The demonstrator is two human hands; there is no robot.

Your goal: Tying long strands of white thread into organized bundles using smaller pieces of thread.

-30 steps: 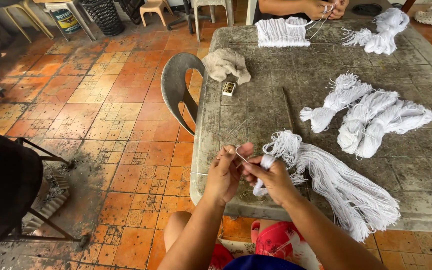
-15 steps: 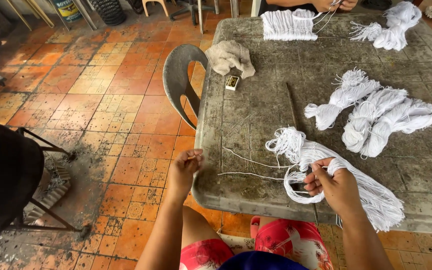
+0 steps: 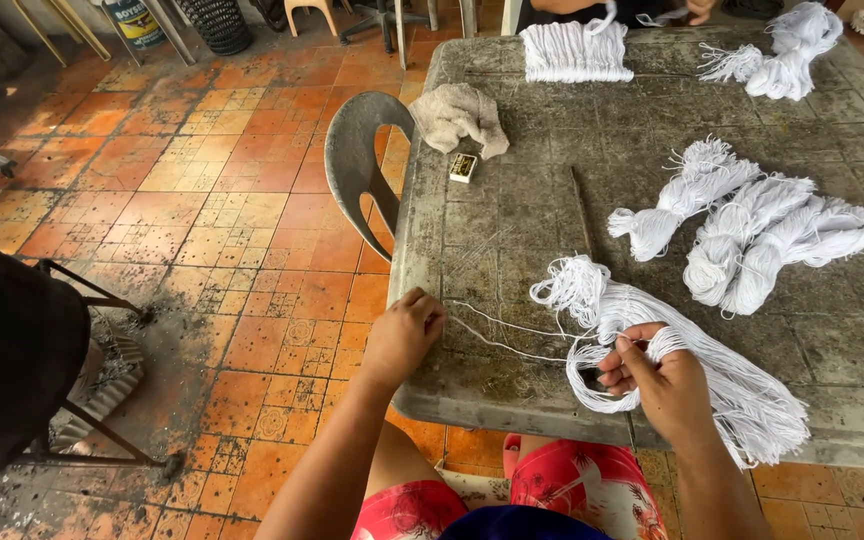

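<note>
I am sitting at a weathered grey worktop. A big loose bundle of white string is lying near its front edge. My right hand is pinching a looped end of that bundle between thumb and fingers. My left hand, left of the bundle at the worktop's edge, is closing its fingers on a single white strand running to the bundle. Three tied string hanks are lying beyond the bundle.

Left hand pinching a white strand at the near edge of a worn grey table, right hand gripping a loose white yarn bundle, tied skeins farther right, beige cloth far left, orange tiled floor.
</note>
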